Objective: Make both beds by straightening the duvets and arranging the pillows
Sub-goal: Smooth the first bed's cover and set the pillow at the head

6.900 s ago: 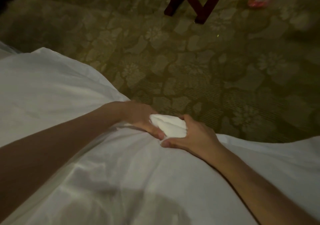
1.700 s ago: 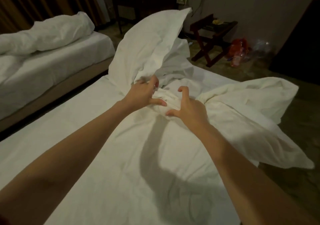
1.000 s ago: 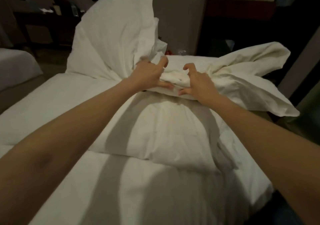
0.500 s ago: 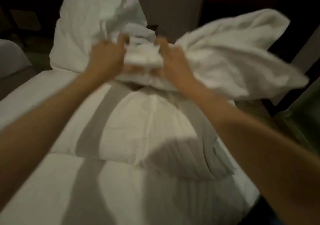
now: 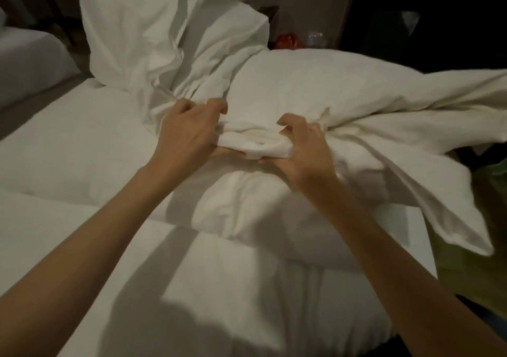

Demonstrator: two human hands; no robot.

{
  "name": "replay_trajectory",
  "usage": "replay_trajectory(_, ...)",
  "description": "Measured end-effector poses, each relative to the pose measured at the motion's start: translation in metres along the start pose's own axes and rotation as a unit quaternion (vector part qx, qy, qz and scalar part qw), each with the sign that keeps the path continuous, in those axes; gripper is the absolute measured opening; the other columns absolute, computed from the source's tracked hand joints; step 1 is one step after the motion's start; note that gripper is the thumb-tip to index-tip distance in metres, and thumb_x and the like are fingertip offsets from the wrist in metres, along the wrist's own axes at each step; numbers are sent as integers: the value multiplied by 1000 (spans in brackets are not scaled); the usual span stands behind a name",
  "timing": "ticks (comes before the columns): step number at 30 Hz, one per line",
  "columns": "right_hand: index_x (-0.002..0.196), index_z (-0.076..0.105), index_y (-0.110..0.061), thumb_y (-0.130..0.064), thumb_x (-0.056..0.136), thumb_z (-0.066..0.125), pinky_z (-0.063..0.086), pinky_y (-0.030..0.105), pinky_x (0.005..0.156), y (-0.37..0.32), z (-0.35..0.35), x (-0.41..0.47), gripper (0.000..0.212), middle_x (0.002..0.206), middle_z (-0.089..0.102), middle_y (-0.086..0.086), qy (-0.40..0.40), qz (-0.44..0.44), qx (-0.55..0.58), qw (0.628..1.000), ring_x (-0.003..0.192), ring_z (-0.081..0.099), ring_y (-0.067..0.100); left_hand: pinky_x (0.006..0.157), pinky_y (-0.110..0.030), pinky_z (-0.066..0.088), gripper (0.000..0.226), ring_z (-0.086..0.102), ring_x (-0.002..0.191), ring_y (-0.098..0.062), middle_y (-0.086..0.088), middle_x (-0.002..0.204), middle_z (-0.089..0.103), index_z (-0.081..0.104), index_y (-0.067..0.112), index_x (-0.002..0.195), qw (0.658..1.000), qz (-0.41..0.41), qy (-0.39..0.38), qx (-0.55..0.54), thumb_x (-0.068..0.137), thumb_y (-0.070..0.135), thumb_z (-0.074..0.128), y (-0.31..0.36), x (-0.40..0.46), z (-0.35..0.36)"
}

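A bunched white duvet [image 5: 315, 87] billows above the near bed [image 5: 225, 288], one part rising at the upper left and another spreading to the right past the bed's edge. My left hand [image 5: 189, 133] and my right hand [image 5: 301, 148] sit close together, each gripping the same gathered fold of the duvet at mid-frame. Under the fold a white pillow [image 5: 82, 153] lies flat across the bed. A corner of the second bed [image 5: 27, 57] shows at the far left.
A dark gap runs between the two beds at the left. Behind the duvet stand a pale wall and a red bag [image 5: 288, 41] on the floor. Greenish carpet [image 5: 482, 219] shows to the right of the bed, with darkness beyond.
Both hands have come down from a raised, blurred position, bringing the gathered duvet fold lower over the pillow. The right part of the duvet has dropped and spread out.
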State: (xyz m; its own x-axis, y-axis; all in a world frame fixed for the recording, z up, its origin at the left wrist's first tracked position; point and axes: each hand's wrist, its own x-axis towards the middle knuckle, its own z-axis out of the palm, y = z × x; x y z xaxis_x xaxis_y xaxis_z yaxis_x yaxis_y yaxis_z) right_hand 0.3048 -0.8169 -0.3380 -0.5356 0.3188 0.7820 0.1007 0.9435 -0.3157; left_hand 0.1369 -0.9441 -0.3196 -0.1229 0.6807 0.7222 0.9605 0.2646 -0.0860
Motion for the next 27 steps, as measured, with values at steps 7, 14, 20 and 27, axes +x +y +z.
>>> replay_trajectory(7,106,45,-14,-29,42,96,40,29,68,-9,20,-65,82,74,66,4,-74,31,-20,997,72,58,23,70,-30,31,66,49,65,-18,-7,65,60,54,12,89,997,-68,14,-18,84,76,35,31,-83,16)
replay_trajectory(14,110,58,-3,-66,55,68,41,26,75,-8,16,-58,85,88,69,8,-156,76,-11,985,76,66,28,81,-35,32,76,58,78,-26,-3,85,63,65,15,105,992,-63,-110,16,84,78,28,28,-95,27)
replay_trajectory(20,131,46,-18,-59,69,71,33,20,87,-24,-26,-11,79,117,63,-2,-199,82,14,976,108,58,16,81,-33,29,62,57,80,-26,-1,81,60,69,17,93,983,-119,-109,-87,99,53,18,31,-64,9)
replay_trajectory(27,130,51,-29,-69,84,40,14,36,114,23,-76,37,63,135,55,-3,-278,55,-189,940,127,45,17,73,-31,31,59,57,82,-23,-1,84,64,67,16,91,971,-116,-155,-140,92,50,19,58,-23,8)
